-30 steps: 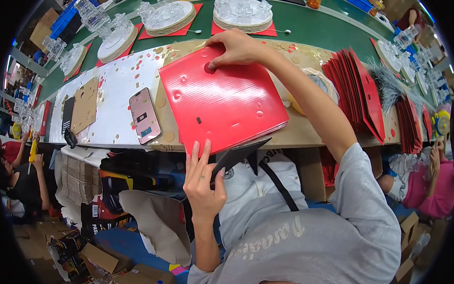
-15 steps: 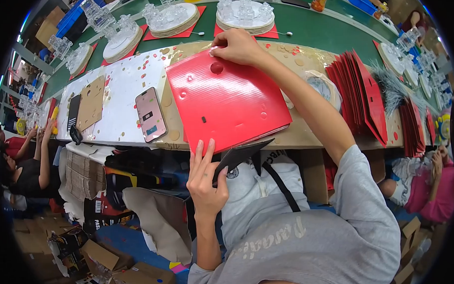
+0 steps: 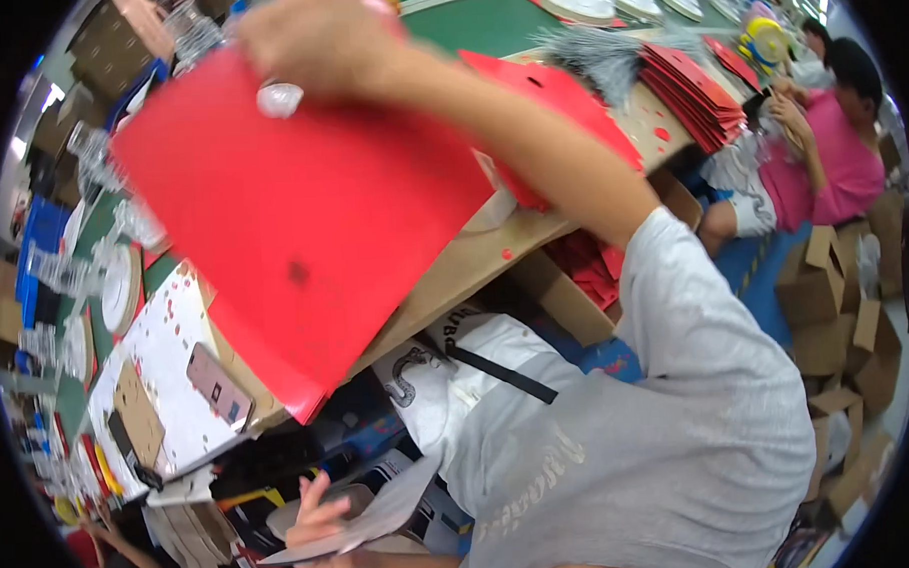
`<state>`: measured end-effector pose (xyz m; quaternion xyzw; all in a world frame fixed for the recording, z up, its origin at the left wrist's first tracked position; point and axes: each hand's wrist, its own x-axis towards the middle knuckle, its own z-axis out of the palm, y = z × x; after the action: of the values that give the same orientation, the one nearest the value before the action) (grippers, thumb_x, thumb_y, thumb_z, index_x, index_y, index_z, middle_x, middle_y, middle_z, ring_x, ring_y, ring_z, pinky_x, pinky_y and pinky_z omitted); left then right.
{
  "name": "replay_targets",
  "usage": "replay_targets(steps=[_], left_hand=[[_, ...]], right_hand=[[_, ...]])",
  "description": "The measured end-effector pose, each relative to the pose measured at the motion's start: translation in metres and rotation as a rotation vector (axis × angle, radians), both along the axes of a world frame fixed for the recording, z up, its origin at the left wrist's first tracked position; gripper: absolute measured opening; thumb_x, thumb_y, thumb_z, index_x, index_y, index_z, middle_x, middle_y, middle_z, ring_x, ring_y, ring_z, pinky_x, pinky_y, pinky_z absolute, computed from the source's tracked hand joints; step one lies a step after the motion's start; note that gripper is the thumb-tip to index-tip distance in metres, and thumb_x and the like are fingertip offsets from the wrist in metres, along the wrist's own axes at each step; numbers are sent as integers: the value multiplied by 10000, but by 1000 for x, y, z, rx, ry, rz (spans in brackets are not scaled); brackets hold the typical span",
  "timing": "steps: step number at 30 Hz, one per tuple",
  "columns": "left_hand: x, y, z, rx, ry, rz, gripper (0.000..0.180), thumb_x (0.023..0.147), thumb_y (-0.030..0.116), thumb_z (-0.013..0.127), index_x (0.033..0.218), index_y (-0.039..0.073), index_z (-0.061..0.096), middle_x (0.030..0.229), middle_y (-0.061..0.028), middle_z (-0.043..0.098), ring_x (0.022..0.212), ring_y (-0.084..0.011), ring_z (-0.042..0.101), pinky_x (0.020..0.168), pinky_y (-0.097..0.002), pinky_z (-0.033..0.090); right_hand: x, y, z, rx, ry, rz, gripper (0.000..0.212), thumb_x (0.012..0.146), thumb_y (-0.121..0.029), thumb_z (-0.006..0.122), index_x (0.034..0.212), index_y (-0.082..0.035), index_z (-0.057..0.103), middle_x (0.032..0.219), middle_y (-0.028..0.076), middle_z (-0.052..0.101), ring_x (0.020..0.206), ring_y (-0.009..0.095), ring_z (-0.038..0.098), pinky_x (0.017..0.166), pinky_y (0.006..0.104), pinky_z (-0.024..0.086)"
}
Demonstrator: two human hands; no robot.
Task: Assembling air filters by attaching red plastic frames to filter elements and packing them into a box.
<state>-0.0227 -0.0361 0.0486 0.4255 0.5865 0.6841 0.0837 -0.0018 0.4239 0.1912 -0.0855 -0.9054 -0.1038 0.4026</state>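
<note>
My right hand (image 3: 316,43), smeared by motion, grips the upper edge of a large red sheet (image 3: 312,219). The sheet is raised and tilted over the table, with a small dark mark near its lower part. A whitish, shiny patch shows at my thumb; I cannot tell what it is. More red sheets (image 3: 238,342) lie beneath it at the table's edge, mostly hidden. Low by my lap, my left hand (image 3: 318,524) holds a thin grey sheet (image 3: 397,504), fingers above it and thumb side below.
A pink phone (image 3: 218,384) and brown cardboard (image 3: 139,415) lie on the white table covering (image 3: 181,344). Folded red sheets (image 3: 693,95) stand at the far right. Clear plastic parts on round white bases (image 3: 122,286) line the green surface. A person in pink (image 3: 811,161) sits at right.
My right hand has lifted the red sheet up and to the left. My left hand has come off the red stack and moved down with the thin sheet. The view has swung right.
</note>
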Motion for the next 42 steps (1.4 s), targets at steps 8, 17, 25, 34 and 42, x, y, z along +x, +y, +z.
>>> replay_targets(steps=[8,17,25,34,42], left_hand=[[-31,-62,-36,276,-400,595,646,877,5,540,1480,-40,312,1454,-189,441,1325,-286,438,1144,-402,290],[-8,-11,13,-440,-244,-241,200,731,-27,711,915,-81,657,796,-133,696,704,-174,660,670,-269,505],[36,71,18,-162,-460,-40,187,803,-40,725,974,-80,660,871,-107,722,795,-118,684,733,-245,537],[-38,101,6,-573,150,644,223,910,159,628,965,-54,662,793,-163,681,737,-245,677,680,-368,520],[-195,118,-43,-1211,271,909,921,770,422,664,1483,-8,269,1045,-328,652,993,-467,643,888,-493,504]], right_hand=[[201,247,-162,-95,-336,-295,523,907,-150,494,1424,-94,439,1034,265,629,932,421,613,836,498,485],[241,247,-176,-391,-263,-581,439,1028,-357,408,1106,-4,656,1116,244,654,1037,426,608,896,453,459],[182,-79,-76,-1029,-341,509,962,668,-733,688,1249,26,584,1200,144,625,1102,237,599,946,366,449],[183,-188,-184,-1848,-99,476,332,791,45,735,1112,42,650,1047,78,703,948,136,645,856,282,515],[212,-183,-190,-1709,-123,457,279,776,6,774,1038,38,683,984,69,720,906,132,659,826,284,520]])
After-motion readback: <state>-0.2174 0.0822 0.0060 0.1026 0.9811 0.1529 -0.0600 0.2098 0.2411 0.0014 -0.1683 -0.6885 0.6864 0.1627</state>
